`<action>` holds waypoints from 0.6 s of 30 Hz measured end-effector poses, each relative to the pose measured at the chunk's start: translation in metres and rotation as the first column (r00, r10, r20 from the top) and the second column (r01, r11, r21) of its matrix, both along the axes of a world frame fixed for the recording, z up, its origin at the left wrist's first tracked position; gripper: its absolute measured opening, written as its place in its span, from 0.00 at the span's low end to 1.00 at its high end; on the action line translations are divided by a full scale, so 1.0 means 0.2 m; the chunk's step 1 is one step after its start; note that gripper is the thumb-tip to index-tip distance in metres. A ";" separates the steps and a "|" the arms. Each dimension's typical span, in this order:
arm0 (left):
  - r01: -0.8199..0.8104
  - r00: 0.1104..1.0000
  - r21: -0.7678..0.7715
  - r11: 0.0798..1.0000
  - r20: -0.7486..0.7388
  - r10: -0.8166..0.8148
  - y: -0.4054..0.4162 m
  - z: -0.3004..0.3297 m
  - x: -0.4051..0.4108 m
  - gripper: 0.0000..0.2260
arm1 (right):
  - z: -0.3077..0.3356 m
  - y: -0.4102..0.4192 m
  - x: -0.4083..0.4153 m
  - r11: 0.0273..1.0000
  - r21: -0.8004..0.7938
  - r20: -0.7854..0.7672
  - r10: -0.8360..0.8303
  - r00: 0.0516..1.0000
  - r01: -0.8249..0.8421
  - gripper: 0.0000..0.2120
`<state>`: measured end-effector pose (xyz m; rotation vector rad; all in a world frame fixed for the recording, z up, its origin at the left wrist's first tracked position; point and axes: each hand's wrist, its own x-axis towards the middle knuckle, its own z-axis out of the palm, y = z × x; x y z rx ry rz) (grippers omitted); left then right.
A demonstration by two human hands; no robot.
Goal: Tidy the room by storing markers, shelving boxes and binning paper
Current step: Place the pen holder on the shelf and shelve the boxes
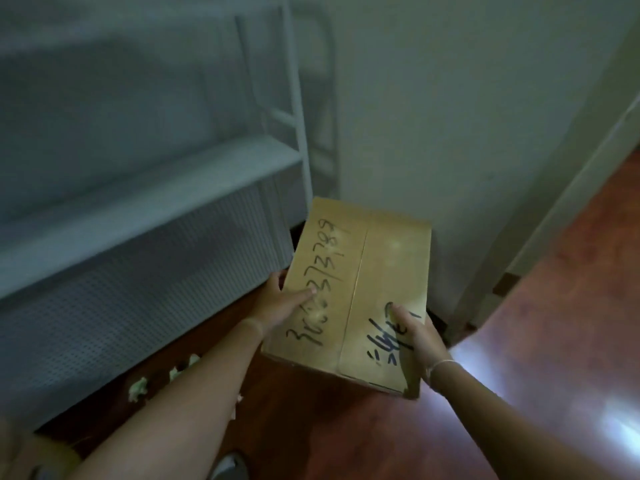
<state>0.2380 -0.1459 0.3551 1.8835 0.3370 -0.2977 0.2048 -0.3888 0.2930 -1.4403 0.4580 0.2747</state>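
Your left hand (pixel 280 299) and right hand (pixel 414 332) clamp the cardboard box (pixel 353 292); its corner may clip the shelf (pixel 166 188) edge and slip.

Grey perforated metal shelving (pixel 145 188) against a pale wall (pixel 467 116), glossy reddish wood floor (pixel 554 306).

Matt cardboard box (pixel 360 289); glossy wood floor (pixel 554 341); perforated shelf panel (pixel 138 289), probably metal.

Shelf unit (pixel 149 188) close left of box (pixel 360 289); wall (pixel 450 133) just behind; open floor (pixel 554 323) right.
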 end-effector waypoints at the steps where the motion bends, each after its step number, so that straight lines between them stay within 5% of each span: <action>1: -0.018 0.997 -0.010 1.000 0.070 0.018 0.01 0.12 -0.05 0.32 | 0.12 0.01 0.01 0.999 -0.002 0.043 0.033 0.999 -0.033 0.25; 7: -0.078 0.973 -0.055 0.995 0.212 0.088 0.04 0.52 -0.26 0.18 | 0.58 -0.01 0.09 0.975 -0.102 0.152 0.210 0.966 -0.196 0.26; 18: -0.264 0.812 -0.257 0.930 0.462 0.358 0.02 0.99 -0.52 0.31 | 1.21 0.03 0.20 0.899 -0.215 0.356 0.437 0.826 -0.382 0.28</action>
